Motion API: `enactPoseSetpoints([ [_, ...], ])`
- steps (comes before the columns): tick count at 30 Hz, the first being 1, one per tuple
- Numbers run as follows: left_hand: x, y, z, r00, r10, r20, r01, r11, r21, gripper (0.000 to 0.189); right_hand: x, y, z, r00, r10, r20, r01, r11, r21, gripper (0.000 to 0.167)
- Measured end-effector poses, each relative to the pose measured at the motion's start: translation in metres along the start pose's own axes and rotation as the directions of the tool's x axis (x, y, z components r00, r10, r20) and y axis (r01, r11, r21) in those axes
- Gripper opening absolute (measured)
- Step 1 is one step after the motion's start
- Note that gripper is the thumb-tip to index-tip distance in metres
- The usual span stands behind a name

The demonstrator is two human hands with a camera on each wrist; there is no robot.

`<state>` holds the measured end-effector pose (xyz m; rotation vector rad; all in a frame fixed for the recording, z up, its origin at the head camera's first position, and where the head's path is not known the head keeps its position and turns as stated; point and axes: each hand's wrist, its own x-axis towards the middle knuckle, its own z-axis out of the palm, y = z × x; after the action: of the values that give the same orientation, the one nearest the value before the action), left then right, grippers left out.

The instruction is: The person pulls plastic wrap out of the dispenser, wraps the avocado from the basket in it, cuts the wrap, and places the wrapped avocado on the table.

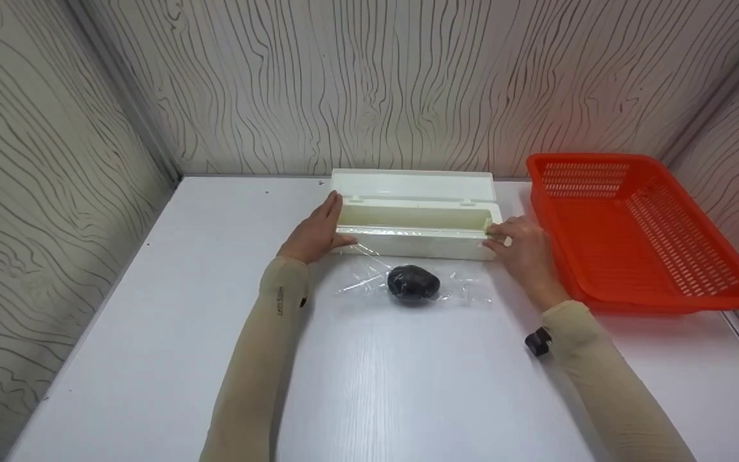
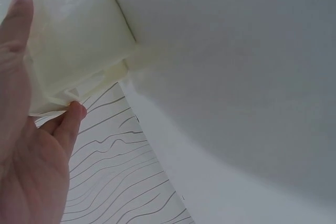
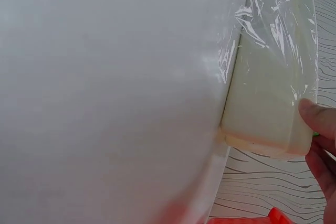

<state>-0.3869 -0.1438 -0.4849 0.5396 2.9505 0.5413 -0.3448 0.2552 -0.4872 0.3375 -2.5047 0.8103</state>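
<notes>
A long white cling film box (image 1: pixel 417 245) stands at the back of the table with its hinged lid (image 1: pixel 413 185) raised. At its left end, my left hand (image 1: pixel 315 232) holds the box, thumb at the front face and fingers against the end. At the right end my right hand (image 1: pixel 525 251) pinches a small pale green slide cutter (image 1: pixel 488 224) on the front rim; in the right wrist view only a bit of green shows behind the thumb (image 3: pixel 316 116). Clear cling film (image 1: pixel 360 282) hangs from the box onto the table, around a dark rounded object (image 1: pixel 413 283) whose kind I cannot tell.
A red plastic basket (image 1: pixel 652 301) with slotted sides stands close to my right hand, on the table's right side. Wood-patterned panels (image 1: pixel 369 83) rise behind the white table (image 1: pixel 369 385) and along its sides.
</notes>
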Motion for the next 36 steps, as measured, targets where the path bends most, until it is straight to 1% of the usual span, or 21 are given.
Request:
enactPoseSetpoints([
  [5,0.0,0.0,-0.001,1.0,-0.001,0.003,0.001,1.0,0.002,0.105,0.001,0.001,0.0,0.999,-0.039,-0.009,0.039,0.998,0.046,0.023],
  [9,0.0,0.0,-0.001,1.0,0.007,-0.005,-0.007,1.0,0.004,0.105,0.003,0.001,0.0,0.996,-0.087,-0.01,0.087,0.994,0.061,0.025],
  [12,0.0,-0.001,-0.001,1.0,0.005,-0.006,-0.004,1.0,0.009,0.106,0.004,0.002,0.001,0.994,-0.112,0.0,0.112,0.991,0.069,0.029],
  [15,0.0,-0.001,0.0,1.0,0.001,-0.007,-0.001,1.0,0.019,0.106,0.005,0.002,0.002,0.993,-0.12,0.021,0.118,0.989,0.086,0.032],
  [18,0.0,-0.001,0.0,1.0,-0.002,-0.006,0.002,1.0,0.015,0.105,0.005,0.001,0.002,0.993,-0.107,0.053,0.101,0.99,0.098,0.032],
  [21,0.0,0.0,0.0,1.0,-0.002,0.0,0.002,1.0,0.002,0.104,0.006,-0.001,-0.001,0.991,-0.088,0.105,0.077,0.991,0.105,0.026],
  [23,0.0,0.0,0.0,1.0,-0.001,0.003,0.001,1.0,0.003,0.104,0.007,-0.005,-0.003,0.987,-0.072,0.144,0.059,0.994,0.094,0.023],
  [26,0.0,0.0,-0.001,1.0,-0.006,0.0,0.006,1.0,-0.003,0.104,0.008,-0.01,-0.004,0.983,-0.049,0.175,0.037,0.997,0.069,0.023],
  [29,0.0,0.0,-0.001,1.0,-0.011,-0.007,0.011,1.0,0.002,0.105,0.009,-0.013,-0.002,0.986,-0.026,0.164,0.019,0.999,0.043,0.024],
  [32,-0.001,0.001,-0.001,1.0,-0.013,-0.006,0.013,1.0,0.004,0.105,0.009,-0.013,0.001,0.99,0.0,0.138,-0.005,0.999,0.036,0.024],
  [36,-0.001,0.003,0.0,1.0,-0.024,0.001,0.024,1.0,-0.01,0.105,0.009,-0.013,0.004,0.994,0.013,0.105,-0.018,0.999,0.039,0.025],
])
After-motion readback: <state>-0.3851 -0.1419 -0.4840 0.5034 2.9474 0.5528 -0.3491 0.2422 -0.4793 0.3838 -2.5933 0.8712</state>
